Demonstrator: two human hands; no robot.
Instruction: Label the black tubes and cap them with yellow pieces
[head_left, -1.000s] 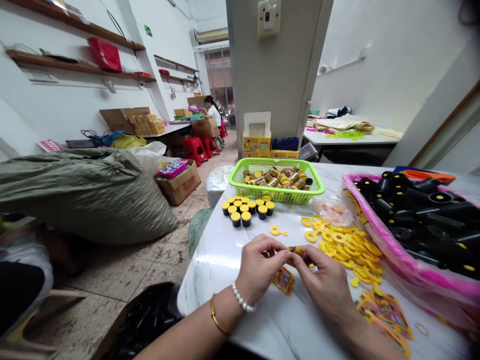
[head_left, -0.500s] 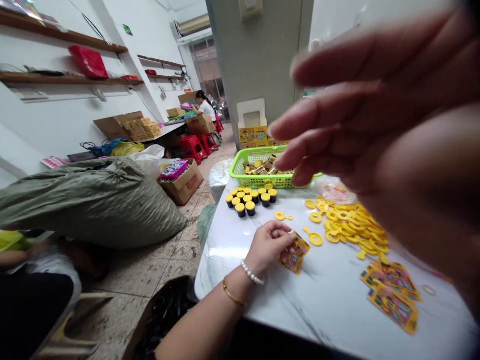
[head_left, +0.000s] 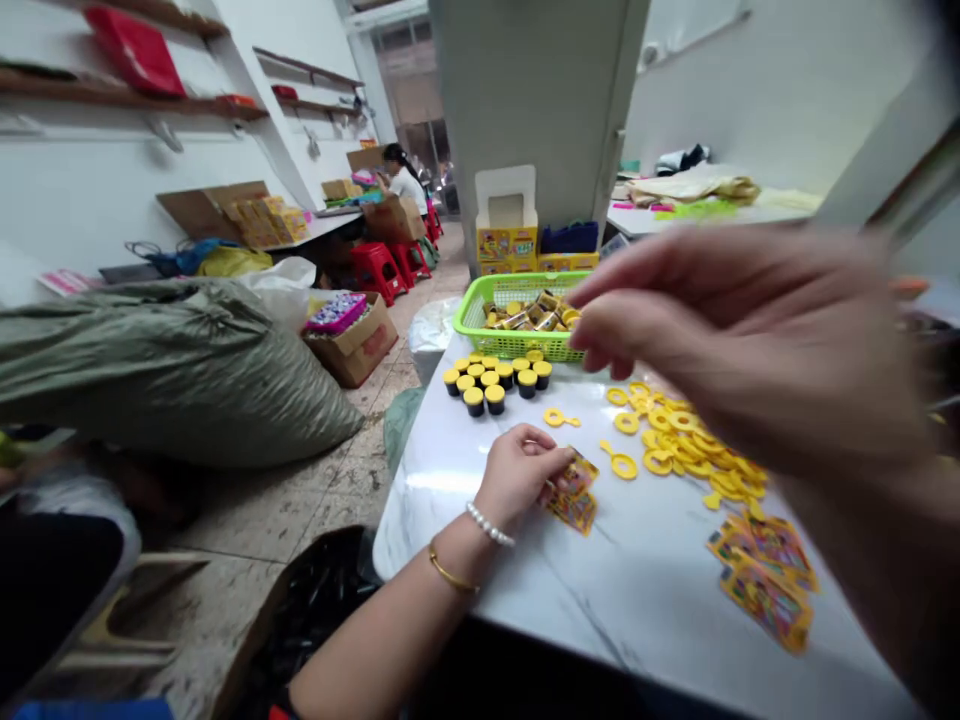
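Note:
My left hand [head_left: 519,480] rests on the white marble table [head_left: 645,590], its fingers pinched on a small colourful sticker sheet [head_left: 576,492]. My right hand [head_left: 750,340] is raised close to the camera and blurred; its fingers reach leftward, loosely apart, and nothing shows in them. Below it lies a pile of yellow plastic rings [head_left: 694,445], with one loose handled ring [head_left: 621,462] close to the sticker sheet. A cluster of black pots with yellow tops [head_left: 495,383] stands farther back, in front of a green basket [head_left: 474,328] of wrapped tubes.
More sticker sheets [head_left: 765,585] lie at the table's right front. On the floor to the left are a big green sack [head_left: 150,370], an open cardboard box [head_left: 352,350] and red stools [head_left: 390,268]. A person [head_left: 405,185] sits at a far table. A grey pillar [head_left: 536,110] stands behind the basket.
My right hand left the sticker sheet, rose towards the camera, then dropped a little. My left hand keeps the sheet on the table. The view tilted down.

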